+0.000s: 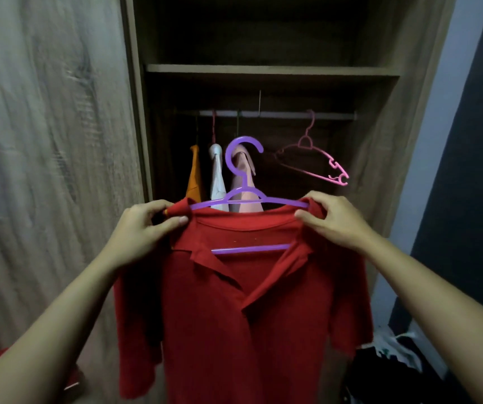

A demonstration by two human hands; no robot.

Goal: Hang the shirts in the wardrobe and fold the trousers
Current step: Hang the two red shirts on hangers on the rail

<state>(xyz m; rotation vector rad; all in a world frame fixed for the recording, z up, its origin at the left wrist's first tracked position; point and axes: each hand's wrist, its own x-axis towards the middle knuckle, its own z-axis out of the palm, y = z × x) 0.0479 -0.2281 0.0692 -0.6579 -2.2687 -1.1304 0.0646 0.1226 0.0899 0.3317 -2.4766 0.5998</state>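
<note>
Left grip [144, 228] and right grip [336, 220] pinch shoulders of red shirt [234, 316] — draped over purple hanger [252, 249].

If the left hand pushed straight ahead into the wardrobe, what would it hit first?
Probably the orange shirt hanging on the rail, just beyond the left hand; depth is hard to judge.

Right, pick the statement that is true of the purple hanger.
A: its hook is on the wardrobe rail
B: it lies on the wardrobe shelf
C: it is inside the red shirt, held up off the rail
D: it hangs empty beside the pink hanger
C: the purple hanger sits in the red shirt, the left hand and right hand pinch the shoulders, and the hook is below the rail.
</note>
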